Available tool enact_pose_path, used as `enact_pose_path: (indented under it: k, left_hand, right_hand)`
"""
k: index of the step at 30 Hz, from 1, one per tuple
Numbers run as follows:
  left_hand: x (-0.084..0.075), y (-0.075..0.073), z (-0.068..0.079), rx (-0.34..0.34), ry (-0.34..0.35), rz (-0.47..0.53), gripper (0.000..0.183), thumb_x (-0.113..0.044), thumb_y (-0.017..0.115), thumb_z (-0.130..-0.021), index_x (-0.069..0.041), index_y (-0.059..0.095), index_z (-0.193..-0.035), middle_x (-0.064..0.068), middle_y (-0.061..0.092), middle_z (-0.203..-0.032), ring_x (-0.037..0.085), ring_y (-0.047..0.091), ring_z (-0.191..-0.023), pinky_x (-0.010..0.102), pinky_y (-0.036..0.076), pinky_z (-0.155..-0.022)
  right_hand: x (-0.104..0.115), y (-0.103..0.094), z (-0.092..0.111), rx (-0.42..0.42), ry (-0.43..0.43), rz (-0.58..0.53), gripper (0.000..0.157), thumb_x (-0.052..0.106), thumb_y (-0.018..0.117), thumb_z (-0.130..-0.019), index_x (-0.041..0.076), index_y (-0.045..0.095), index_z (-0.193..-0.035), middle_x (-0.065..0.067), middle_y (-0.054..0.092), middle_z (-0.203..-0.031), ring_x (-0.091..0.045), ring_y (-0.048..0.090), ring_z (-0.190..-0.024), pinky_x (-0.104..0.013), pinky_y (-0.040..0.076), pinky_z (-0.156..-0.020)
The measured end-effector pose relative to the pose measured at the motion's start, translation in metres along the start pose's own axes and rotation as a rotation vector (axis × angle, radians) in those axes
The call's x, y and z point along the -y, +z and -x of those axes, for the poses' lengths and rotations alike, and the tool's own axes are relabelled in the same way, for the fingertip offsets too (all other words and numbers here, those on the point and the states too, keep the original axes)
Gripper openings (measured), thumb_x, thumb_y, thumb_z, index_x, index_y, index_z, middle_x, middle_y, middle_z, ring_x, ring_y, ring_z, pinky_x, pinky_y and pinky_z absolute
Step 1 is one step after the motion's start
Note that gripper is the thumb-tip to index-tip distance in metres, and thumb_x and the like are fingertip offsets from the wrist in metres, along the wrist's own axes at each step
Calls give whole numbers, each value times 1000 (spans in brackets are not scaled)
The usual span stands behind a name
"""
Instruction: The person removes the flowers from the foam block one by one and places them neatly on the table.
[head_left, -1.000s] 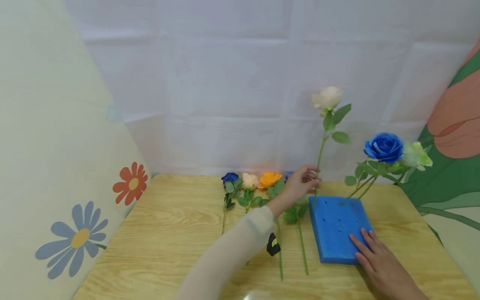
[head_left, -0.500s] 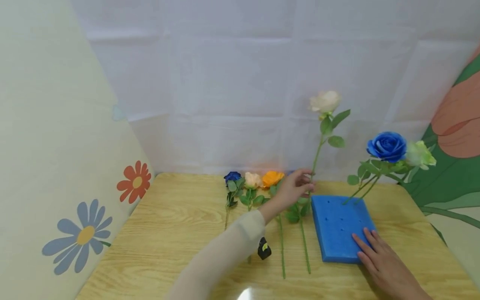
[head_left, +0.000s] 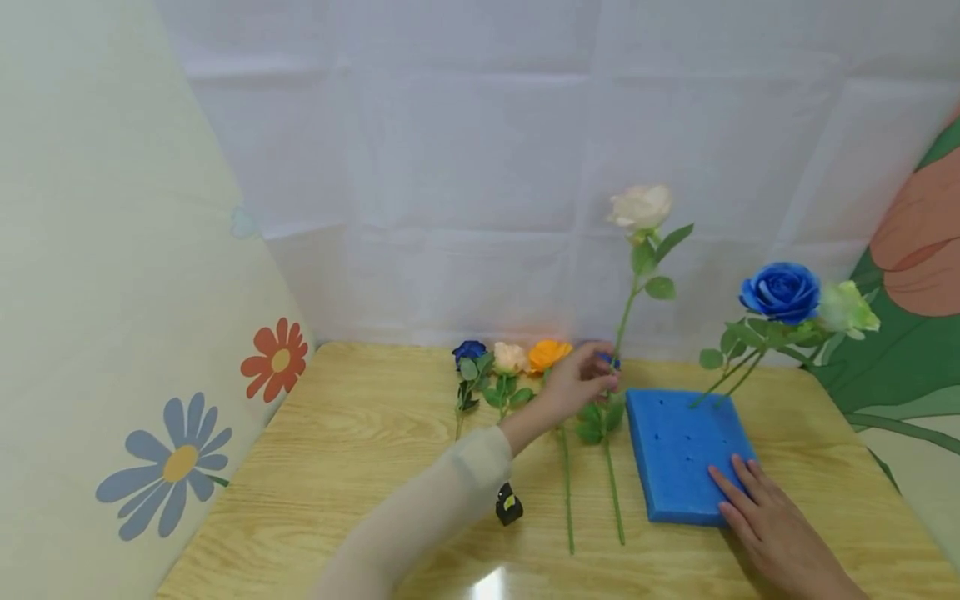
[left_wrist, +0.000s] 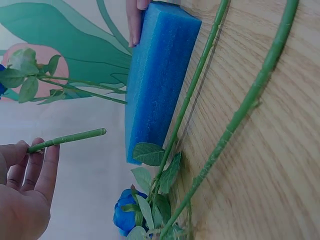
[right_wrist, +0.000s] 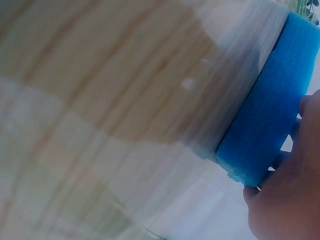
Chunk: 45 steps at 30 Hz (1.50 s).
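Note:
In my left hand (head_left: 576, 385) I pinch the green stem of a pale cream rose (head_left: 641, 207), held upright to the left of a blue foam block (head_left: 675, 483). The left wrist view shows the cut end of that stem (left_wrist: 80, 136) in the air, apart from the foam. My right hand (head_left: 780, 529) lies with fingers extended on the block's near right corner. A blue rose (head_left: 782, 292) and a greenish-white rose (head_left: 847, 308) stand in the block's far side, leaning right. Small holes dot its top.
On the wooden table (head_left: 360, 433) lie a dark blue rose (head_left: 469, 354), a peach rose (head_left: 511, 358), an orange rose (head_left: 550, 353) and another blue rose (left_wrist: 127, 214). A small black object (head_left: 508, 504) shows beside my left sleeve. A white cloth wall (head_left: 450, 167) stands behind.
My left hand has moved left with the cream rose, taking its stem from over the foam block's far left corner to beside the block. My right hand stays on the block.

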<state>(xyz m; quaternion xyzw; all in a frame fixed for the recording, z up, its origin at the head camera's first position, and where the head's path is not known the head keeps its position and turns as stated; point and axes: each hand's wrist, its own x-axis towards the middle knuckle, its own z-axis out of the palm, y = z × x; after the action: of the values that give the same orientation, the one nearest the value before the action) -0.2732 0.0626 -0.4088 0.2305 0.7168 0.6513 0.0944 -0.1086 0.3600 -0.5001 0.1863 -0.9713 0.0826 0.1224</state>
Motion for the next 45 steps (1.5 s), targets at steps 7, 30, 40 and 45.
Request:
enact_pose_path:
  k: [7,30,40,45]
  left_hand:
    - [0,-15,15,23,-3,-18,36,-5,65,-98,-8,58,-133,14,68,-111,19,68,-92,51,61,-83]
    - [-6,-62,62,19,-3,-87,43,-2,63,-99,-4,52,-140,23,65,-115,26,69,-97,46,62,-83]
    - [-2,-80,76,-16,-10,-138,43,-3,65,-98,-3,52,-139,23,65,-114,25,69,-98,33,63,-77]
    - [-1,-87,85,-35,-20,-144,42,-1,63,-98,-5,53,-138,15,65,-109,25,69,-97,36,63,-76]
  right_hand:
    - [-1,1,-1,-54,-37,22,44,26,57,-104,4,57,-143,-32,48,-146,0,-11,-149,-11,-15,-116]
    - [-1,-1,-1,102,77,-67,48,30,51,-107,4,51,-148,-34,39,-152,-47,25,-148,-13,-24,-110]
    - [0,-2,-1,133,101,-104,49,31,49,-108,4,49,-149,-34,35,-154,-50,24,-147,-17,-24,-113]
    - [-1,-2,-1,129,94,-109,49,30,50,-108,3,50,-148,-35,36,-153,-50,23,-147,-15,-24,-112]
